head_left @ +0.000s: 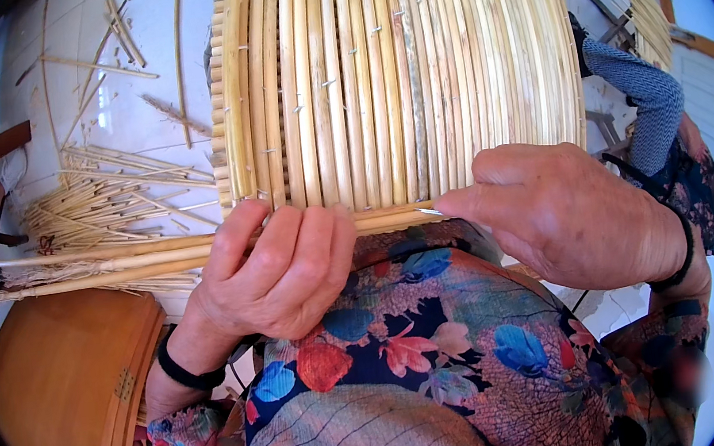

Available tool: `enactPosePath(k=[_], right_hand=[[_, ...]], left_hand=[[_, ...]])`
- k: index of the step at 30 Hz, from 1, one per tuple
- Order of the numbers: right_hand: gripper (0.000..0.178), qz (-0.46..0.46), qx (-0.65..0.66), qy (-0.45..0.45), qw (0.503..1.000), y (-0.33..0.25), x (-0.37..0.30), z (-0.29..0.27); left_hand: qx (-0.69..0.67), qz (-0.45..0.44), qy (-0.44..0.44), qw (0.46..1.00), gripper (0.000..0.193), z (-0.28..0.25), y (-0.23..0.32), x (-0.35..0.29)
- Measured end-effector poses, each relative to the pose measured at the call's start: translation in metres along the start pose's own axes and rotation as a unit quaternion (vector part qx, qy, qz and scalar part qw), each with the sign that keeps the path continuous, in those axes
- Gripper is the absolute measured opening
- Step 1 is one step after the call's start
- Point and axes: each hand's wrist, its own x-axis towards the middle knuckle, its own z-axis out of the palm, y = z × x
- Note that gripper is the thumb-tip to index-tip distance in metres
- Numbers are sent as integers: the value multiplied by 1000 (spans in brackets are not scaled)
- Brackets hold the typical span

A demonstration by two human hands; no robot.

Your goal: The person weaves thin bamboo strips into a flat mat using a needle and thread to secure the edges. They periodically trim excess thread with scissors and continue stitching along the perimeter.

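A panel of pale cane stalks (396, 67) stretches away in front of me, its long stalks side by side and dotted with small whitish ties. Along its near edge, long canes (146, 247) lie crosswise, their frayed ends reaching out to the left. My left hand (277, 264) is closed over these canes, its fingers curled around them at the panel's edge. On the right, my right hand (575, 218) pinches a thin whitish strip (429, 211) whose pointed tip lies against the crosswise canes. My fingers hide the rest of the strip.
Loose cut canes (96, 201) are heaped on the pale tiled floor to the left. A wooden chair or cabinet part (68, 374) stands at lower left. At right sits another person in patterned trousers (649, 98), near a cane bundle (643, 9). Another person is partly visible at far left.
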Motion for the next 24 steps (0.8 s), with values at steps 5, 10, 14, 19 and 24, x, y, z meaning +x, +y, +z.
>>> enactPosePath(k=[5, 10, 14, 19, 24], right_hand=[[33, 19, 7, 3, 1000, -6, 0, 1], [33, 1, -27, -31, 999, -6, 5, -7], [34, 5, -17, -70, 997, -7, 12, -12], [38, -20, -27, -46, 998, -5, 16, -5], [34, -16, -47, -9, 999, -5, 12, 0]], left_hand=[[2, 1, 7, 1000, 20, 1, -2, 1], [5, 0, 12, 1000, 20, 1, 0, 2], [7, 5, 6, 1000, 22, 2, -1, 2], [-12, -12, 18, 1000, 23, 6, -3, 0], [-3, -17, 14, 1000, 21, 3, -4, 4]])
